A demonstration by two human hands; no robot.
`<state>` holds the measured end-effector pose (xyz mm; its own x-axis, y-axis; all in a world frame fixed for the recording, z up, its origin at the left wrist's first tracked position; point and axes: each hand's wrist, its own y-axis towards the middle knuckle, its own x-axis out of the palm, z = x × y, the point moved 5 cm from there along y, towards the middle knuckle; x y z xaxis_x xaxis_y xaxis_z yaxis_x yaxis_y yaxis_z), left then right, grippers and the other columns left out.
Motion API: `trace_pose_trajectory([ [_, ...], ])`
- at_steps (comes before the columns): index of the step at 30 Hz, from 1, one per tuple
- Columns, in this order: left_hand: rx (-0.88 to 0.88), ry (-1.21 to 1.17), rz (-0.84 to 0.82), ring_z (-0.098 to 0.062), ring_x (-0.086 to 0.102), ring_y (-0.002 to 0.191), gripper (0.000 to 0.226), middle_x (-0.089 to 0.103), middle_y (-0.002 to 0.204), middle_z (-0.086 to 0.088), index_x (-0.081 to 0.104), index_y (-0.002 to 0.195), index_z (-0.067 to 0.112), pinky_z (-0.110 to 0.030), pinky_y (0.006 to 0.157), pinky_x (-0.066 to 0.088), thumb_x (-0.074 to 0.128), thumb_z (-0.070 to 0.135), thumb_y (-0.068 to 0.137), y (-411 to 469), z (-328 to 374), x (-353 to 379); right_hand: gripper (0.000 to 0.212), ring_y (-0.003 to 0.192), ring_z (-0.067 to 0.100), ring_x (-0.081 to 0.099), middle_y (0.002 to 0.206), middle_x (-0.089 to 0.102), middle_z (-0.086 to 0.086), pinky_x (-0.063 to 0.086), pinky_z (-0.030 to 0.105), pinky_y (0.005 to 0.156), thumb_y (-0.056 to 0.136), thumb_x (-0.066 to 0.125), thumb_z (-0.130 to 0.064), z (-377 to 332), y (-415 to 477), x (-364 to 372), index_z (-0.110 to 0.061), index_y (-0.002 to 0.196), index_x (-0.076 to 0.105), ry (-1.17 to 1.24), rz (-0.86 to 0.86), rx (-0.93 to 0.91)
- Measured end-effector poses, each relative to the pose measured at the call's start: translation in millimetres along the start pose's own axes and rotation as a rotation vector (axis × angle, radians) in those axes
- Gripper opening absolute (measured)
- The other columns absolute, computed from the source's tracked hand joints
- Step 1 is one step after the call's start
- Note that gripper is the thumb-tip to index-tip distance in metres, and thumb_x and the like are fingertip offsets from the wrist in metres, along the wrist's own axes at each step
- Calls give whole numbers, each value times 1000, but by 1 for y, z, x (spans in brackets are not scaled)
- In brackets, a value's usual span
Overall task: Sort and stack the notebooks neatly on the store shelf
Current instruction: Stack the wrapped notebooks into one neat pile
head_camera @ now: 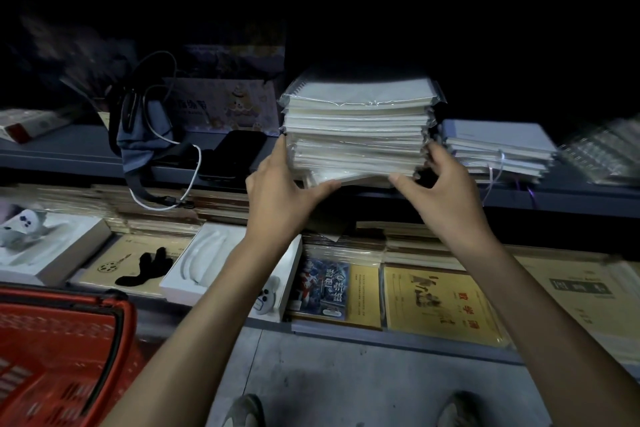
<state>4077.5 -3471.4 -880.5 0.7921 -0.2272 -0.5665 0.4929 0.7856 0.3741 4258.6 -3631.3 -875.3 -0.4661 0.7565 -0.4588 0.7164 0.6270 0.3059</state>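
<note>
Squaring notebook stack (356,128) on shelf (69,156), between the hands: left hand (277,191) flat against its side, thumb along front edge; right hand (440,184) curled round opposite edge. Bottom notebooks jut askew. Looser pile (498,146) beyond right hand likely unsorted.

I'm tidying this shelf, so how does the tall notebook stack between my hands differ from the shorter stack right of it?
The tall stack is higher than the shorter stack. The tall stack is wrapped in clear plastic; the shorter stack is tied with string. Both hold pale notebooks.
</note>
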Motion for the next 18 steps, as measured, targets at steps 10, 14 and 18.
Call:
trace_pose_trajectory([
  [10,-49,-146,9,-13,65,120,98,74,120,17,60,142,36,-44,104,54,83,79,57,5,-11,0,81,122,7,52,137,55,-16,42,28,102,81,87,-28,3,18,2,-23,150,45,20,-72,57],
  [14,-21,-167,-7,-5,64,123,93,73,130,9,57,149,24,-37,107,53,93,55,69,4,-8,-1,85,127,15,59,139,63,-5,47,40,112,71,93,-23,3,22,-2,-17,146,53,73,-42,70],
  [18,-11,-228,-57,0,67,119,89,75,124,14,60,146,24,-37,106,55,91,55,68,7,-11,-4,89,119,1,59,122,62,-21,47,20,100,70,93,-15,-3,21,-6,-14,147,50,108,-22,52],
])
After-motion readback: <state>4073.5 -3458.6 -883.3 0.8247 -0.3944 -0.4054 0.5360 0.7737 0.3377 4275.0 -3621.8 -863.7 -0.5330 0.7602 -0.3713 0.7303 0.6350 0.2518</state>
